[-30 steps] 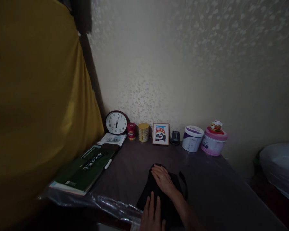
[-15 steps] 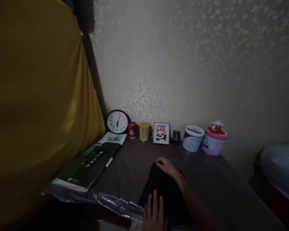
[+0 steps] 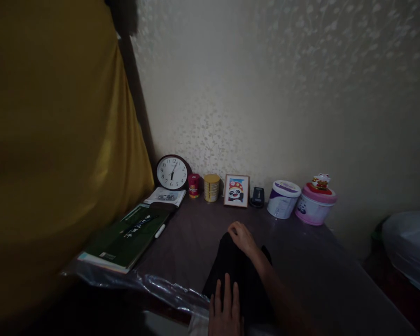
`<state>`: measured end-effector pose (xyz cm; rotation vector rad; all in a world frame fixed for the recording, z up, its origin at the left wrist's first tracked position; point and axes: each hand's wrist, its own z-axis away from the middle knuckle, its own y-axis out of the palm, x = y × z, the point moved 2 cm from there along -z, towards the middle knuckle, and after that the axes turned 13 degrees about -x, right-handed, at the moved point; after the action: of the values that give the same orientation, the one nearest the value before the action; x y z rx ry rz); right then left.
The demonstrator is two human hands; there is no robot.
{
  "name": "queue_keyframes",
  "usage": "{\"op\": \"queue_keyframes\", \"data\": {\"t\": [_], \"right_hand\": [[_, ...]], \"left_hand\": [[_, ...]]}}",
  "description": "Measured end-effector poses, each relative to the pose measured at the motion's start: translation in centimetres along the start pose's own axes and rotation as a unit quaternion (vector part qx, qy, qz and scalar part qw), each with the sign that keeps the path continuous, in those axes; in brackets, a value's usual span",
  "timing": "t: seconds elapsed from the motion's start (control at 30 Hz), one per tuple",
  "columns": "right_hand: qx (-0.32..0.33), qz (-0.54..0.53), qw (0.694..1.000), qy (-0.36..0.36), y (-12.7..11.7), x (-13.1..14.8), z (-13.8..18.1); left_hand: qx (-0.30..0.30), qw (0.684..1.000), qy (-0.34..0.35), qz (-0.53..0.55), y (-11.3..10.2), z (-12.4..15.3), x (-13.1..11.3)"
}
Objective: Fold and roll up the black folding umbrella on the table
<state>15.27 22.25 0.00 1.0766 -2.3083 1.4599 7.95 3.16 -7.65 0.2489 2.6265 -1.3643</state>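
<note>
Now your right hand [image 3: 243,238] pinches the far end of the black fabric [image 3: 226,259] while your left hand [image 3: 226,313] lies spread nearer, so uneven pulling could crease it.

Cloth [image 3: 233,261] on table [image 3: 182,242], before picture frame [image 3: 236,190]

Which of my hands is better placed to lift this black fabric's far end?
Your right hand, probably: its curled fingers are at the far end of the black fabric, while your left hand lies nearer you, fingers spread.
</note>
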Motion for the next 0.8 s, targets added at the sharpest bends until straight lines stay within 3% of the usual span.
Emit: {"op": "queue_keyframes", "data": {"t": [0.13, 0.2, 0.4, 0.6, 0.8], "right_hand": [[0.047, 0.019, 0.990, -0.130, -0.2, 1.8, 1.6], [0.058, 0.061, 0.985, -0.150, 0.2, 1.8, 1.7], [-0.036, 0.142, 0.989, -0.021, 0.4, -0.2, 0.4], [-0.032, 0.059, 0.996, -0.067, 0.8, 0.1, 3.1], [-0.142, 0.030, 0.986, 0.081, 1.4, -1.8, 4.4]], "left_hand": [[0.002, 1.000, 0.008, -0.008, 0.3, 0.1, -0.1], [-0.005, 1.000, 0.015, -0.016, 0.4, 0.2, -0.1], [-0.046, 0.998, 0.028, -0.037, 0.7, 0.4, 0.0], [-0.019, 0.999, 0.025, -0.037, 0.6, 0.2, 0.1], [0.021, 0.998, -0.006, -0.054, 0.4, 0.2, 0.7]]}}
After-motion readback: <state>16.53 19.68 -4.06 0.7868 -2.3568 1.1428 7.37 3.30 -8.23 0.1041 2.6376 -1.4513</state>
